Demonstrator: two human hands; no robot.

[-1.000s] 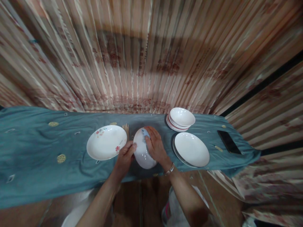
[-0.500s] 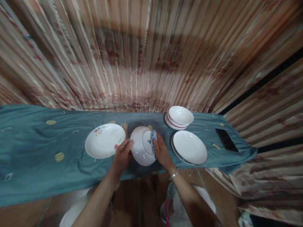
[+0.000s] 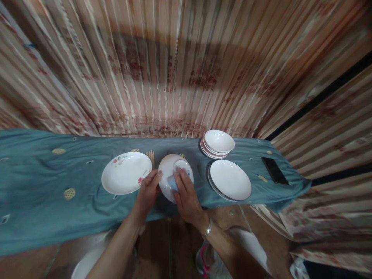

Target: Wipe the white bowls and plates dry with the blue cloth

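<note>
A white bowl (image 3: pixel 166 170) is tilted so that its underside and foot ring face me. My left hand (image 3: pixel 148 190) grips its left rim, thumb on the outer wall. Over the foot of the bowl lies my right hand (image 3: pixel 186 193), its fingers pressing a small pale-blue cloth (image 3: pixel 172 183) against the surface. Most of the cloth is hidden under the fingers. Left of the bowl, close to my left hand, is an oval white plate (image 3: pixel 126 174) with red flowers. A bundle of chopsticks (image 3: pixel 150 155) lies behind, between plate and bowl.
On the teal tablecloth (image 3: pixel 84 209), stacked bowls (image 3: pixel 219 141) stand at the back right. Stacked plates (image 3: pixel 231 180) sit in front of them, and a black phone (image 3: pixel 274 170) lies farther right. A pleated curtain (image 3: pixel 174 77) hangs behind the table.
My right hand has moved from the bowl's right edge leftward across its underside, taking the cloth along. My left hand keeps its grip. The view has shifted slightly.
</note>
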